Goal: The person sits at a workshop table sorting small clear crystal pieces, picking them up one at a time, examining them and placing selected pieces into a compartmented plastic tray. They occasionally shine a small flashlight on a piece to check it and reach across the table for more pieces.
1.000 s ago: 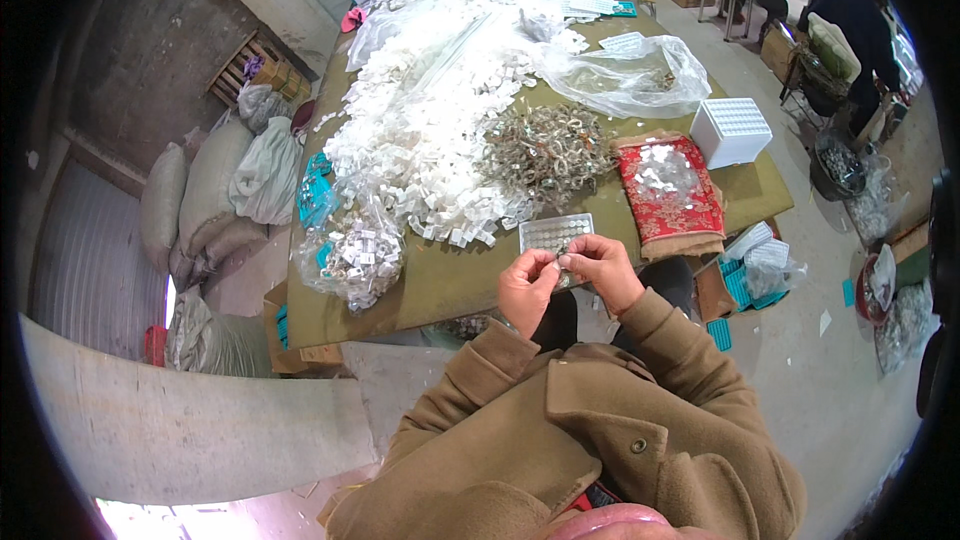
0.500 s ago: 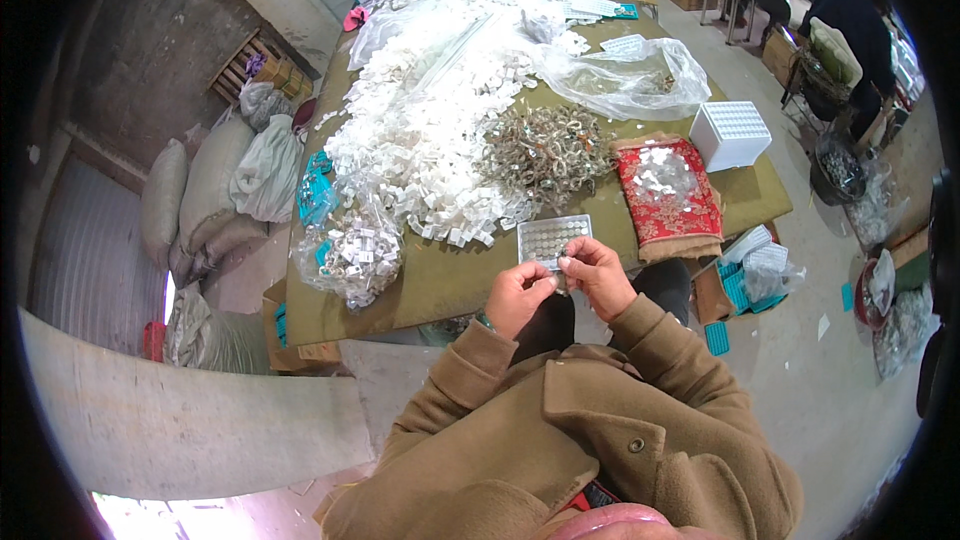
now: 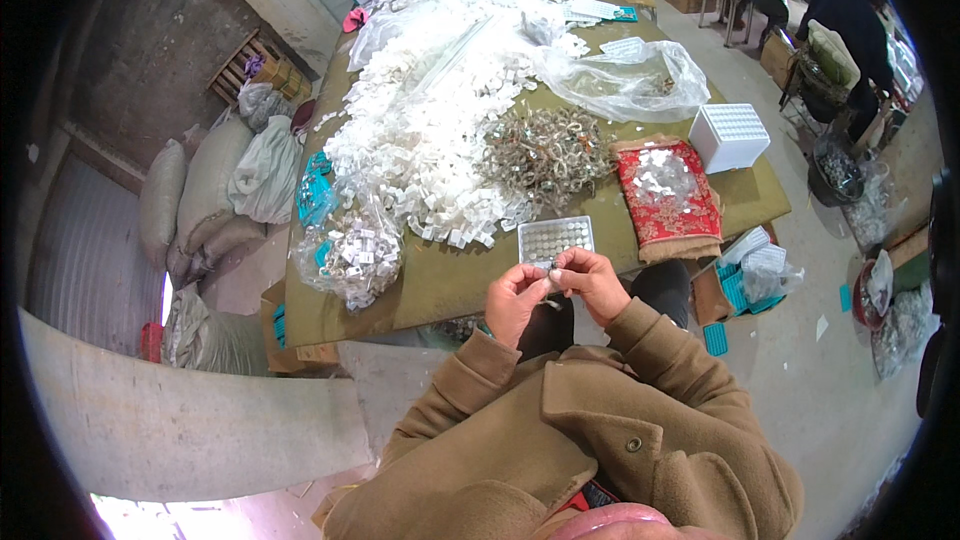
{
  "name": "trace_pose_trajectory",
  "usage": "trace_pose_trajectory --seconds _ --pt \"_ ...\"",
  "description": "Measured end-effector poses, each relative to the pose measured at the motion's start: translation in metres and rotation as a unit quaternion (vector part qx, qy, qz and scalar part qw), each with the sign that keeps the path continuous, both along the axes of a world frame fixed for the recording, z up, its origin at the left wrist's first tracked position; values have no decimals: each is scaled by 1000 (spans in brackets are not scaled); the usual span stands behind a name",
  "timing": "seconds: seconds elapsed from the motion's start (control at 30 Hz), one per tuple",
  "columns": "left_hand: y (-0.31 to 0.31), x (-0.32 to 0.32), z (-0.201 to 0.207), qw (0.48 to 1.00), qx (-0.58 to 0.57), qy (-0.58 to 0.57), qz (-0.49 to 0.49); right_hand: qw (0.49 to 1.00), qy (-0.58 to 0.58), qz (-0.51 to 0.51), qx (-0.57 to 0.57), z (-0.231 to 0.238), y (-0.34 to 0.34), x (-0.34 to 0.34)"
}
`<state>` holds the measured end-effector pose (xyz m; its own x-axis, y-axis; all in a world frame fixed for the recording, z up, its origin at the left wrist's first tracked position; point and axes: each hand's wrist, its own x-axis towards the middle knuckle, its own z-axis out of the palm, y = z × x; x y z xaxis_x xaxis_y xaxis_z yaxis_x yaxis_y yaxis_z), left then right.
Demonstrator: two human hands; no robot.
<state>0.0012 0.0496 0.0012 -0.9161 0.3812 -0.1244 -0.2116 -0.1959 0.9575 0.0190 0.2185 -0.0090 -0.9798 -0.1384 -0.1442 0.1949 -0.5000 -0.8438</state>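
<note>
My left hand [image 3: 512, 306] and my right hand [image 3: 594, 286] meet at the table's near edge, both with fingers pinched. Between their fingertips is a small dark piece with a pale strip [image 3: 552, 302] hanging below; its kind is too small to make out. Just beyond my fingers lies a white tray [image 3: 523, 240] with rows of round pale pieces in it. Behind the tray sits a tangled heap of small brownish and silvery loops [image 3: 548, 155]. A large mound of small white plastic pieces [image 3: 430, 140] spreads to the left and far back.
A red patterned cloth [image 3: 665, 225] with white bits and a stack of white trays [image 3: 732, 137] stand right on the green-covered table [image 3: 450, 285]. A clear bag of white pieces [image 3: 358, 258] sits left. Sacks [image 3: 205, 180] lean left; a box of blue trays [image 3: 742, 290] stands right.
My right hand has shifted slightly left and down, closer to my left hand. The pale strip below the fingers shows more. The tray looks unchanged.
</note>
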Motion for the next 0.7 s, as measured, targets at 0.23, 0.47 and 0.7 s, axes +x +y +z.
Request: trace_pose_trajectory --seconds 0.23,0.47,0.7 --pt "3 2 -1 972 -167 158 47 998 -38 10 -46 1 -2 1" --pt "-2 -1 -6 995 -53 73 36 1000 -7 3 -25 -3 -7 0" --pt "-16 -7 -3 998 17 -68 -5 998 21 -44 -35 0 -20 2"
